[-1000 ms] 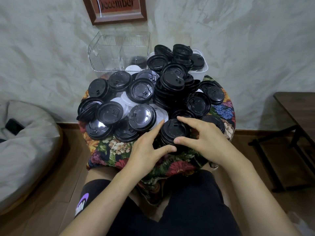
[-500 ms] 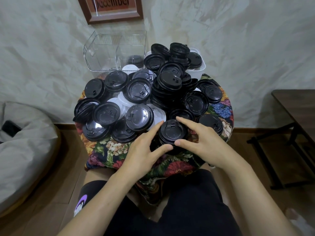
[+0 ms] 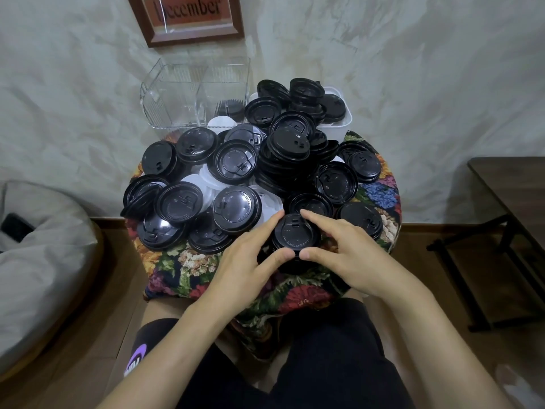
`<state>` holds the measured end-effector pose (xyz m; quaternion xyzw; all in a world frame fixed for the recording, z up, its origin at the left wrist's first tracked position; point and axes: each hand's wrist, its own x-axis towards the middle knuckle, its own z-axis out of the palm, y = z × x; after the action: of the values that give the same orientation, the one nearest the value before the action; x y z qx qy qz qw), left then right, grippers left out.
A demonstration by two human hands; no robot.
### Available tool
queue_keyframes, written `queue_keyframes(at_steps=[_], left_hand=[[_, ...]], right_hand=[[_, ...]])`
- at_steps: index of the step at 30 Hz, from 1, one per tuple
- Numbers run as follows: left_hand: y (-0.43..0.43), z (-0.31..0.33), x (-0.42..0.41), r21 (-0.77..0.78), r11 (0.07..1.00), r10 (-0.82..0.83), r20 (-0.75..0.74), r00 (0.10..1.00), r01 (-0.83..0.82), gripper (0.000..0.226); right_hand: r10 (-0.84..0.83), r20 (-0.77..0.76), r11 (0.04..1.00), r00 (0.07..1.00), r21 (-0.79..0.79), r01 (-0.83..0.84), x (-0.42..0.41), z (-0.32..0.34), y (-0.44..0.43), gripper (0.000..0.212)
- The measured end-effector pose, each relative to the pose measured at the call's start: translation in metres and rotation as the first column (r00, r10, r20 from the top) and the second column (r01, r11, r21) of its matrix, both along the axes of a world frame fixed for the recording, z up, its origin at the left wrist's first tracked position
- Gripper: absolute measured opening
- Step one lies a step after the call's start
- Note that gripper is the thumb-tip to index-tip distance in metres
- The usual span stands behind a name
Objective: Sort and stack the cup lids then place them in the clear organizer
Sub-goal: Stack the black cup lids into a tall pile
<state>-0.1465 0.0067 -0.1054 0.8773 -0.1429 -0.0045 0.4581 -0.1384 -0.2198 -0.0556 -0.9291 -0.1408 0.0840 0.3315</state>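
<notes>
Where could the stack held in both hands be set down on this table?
Bare floral cloth shows at the near-left edge, between the loose black lids and the left hand holding the stack. The clear organizer seems free in its left compartment. Middle and back are crowded with piled lids; the white bin is heaped.

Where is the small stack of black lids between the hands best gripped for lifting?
Low on its sides, around the rims, from left and right at once, as the left hand and right hand cup the stack of black lids now. It stands upright and loose; a top-only grip would likely lift just the upper lids.
</notes>
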Motion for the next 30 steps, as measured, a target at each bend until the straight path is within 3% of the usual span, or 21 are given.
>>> queue_keyframes(at_steps=[13,19,24,28,30], left_hand=[[0.002,0.002,0.0,0.0,1.0,-0.01,-0.047,0.999,0.01,0.07],[-0.003,0.008,-0.002,-0.029,1.0,0.012,-0.024,1.0,-0.013,0.07],[-0.007,0.009,-0.004,-0.037,0.998,0.058,-0.034,0.998,-0.059,0.07],[-0.011,0.009,-0.007,-0.039,0.995,0.086,-0.022,0.996,-0.087,0.07],[-0.013,0.01,-0.007,-0.039,0.995,0.093,-0.011,0.996,-0.093,0.067]], right_hand=[[-0.026,-0.054,0.995,0.998,0.095,0.031,0.002,-0.012,-0.002,0.076],[0.018,-0.065,0.978,0.998,0.208,-0.005,0.006,-0.012,-0.009,0.082],[0.038,-0.085,0.96,0.996,0.281,-0.012,0.005,-0.003,-0.015,0.061],[-0.063,0.043,0.974,0.997,0.223,0.052,0.017,0.005,-0.023,0.039],[-0.117,0.153,0.993,0.981,0.035,0.113,0.028,0.009,-0.024,0.036]])
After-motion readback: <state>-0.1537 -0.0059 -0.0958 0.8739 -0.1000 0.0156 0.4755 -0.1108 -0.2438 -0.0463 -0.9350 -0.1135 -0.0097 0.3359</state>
